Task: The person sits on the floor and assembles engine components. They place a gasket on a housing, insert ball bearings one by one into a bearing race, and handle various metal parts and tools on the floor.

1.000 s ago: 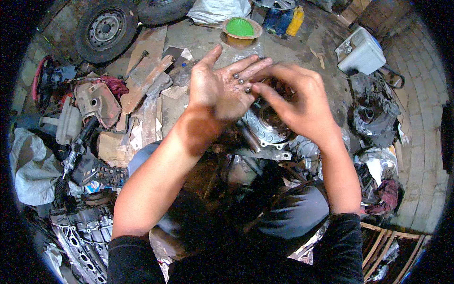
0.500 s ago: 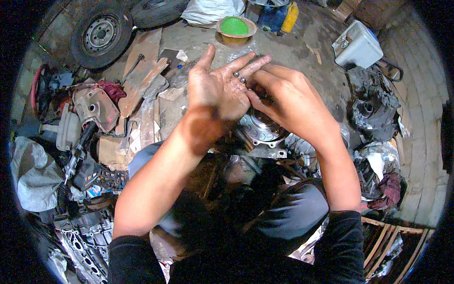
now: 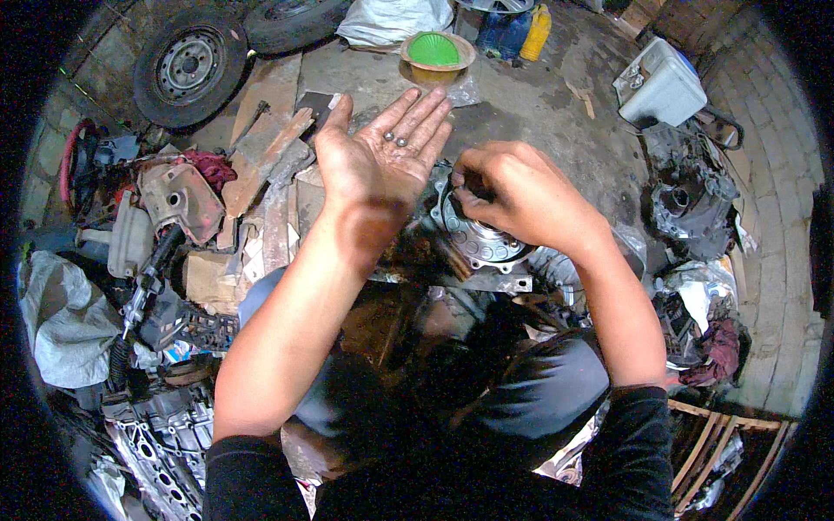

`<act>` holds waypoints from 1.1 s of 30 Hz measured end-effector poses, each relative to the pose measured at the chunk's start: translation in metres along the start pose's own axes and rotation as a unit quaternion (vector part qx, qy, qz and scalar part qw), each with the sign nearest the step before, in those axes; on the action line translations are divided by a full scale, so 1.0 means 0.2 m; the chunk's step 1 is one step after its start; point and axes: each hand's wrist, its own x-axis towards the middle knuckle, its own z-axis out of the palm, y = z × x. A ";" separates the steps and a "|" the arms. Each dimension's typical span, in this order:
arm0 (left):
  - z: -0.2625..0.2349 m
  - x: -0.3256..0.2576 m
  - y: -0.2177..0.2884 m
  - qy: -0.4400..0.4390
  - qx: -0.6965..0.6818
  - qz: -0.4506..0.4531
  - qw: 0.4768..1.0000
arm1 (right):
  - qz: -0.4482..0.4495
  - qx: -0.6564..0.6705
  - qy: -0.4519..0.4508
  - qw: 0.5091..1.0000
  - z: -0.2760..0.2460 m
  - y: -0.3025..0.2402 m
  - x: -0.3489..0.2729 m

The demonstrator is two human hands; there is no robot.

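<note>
My left hand is held palm up, its fingers stretched flat and smudged with grease. Two small steel balls rest loose at the base of its fingers. To the right, my right hand has its thumb and fingers pinched together; whatever is between them is hidden. It hovers over or touches the rim of a round shiny metal transmission-like part with a ring of circular marks on its face and bolt lugs round its edge. My hand covers the upper right of that part.
Behind stand a brown basin with a green bowl and two tyres. A grey plastic box and a dirty metal housing lie right. Cardboard scraps, a rusty pan and an engine block crowd the left.
My hands have moved apart. The right one has left the left fingers and come down to the round metal part; the left has drawn leftward, its two balls still on it.
</note>
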 end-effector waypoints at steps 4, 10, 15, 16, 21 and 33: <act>0.01 -0.02 0.00 0.008 0.004 0.008 1.000 | -0.008 -0.043 0.002 0.999 0.04 0.01 0.01; 0.00 -0.01 -0.01 0.002 0.001 -0.009 1.000 | 0.010 -0.049 0.015 0.999 -0.02 0.00 0.01; -0.05 -0.01 -0.03 -0.061 0.007 -0.103 0.993 | -0.028 0.017 0.154 0.988 -0.11 -0.13 0.02; -0.05 0.00 -0.03 -0.087 0.001 -0.132 0.987 | -0.027 0.014 0.145 0.989 -0.10 -0.14 0.02; -0.06 0.00 -0.06 -0.169 -0.094 -0.192 0.962 | -0.011 0.007 0.121 0.993 -0.06 -0.11 0.02; -0.04 -0.01 -0.08 -0.158 -0.041 -0.185 0.969 | 0.022 0.025 0.118 0.992 -0.06 -0.09 0.03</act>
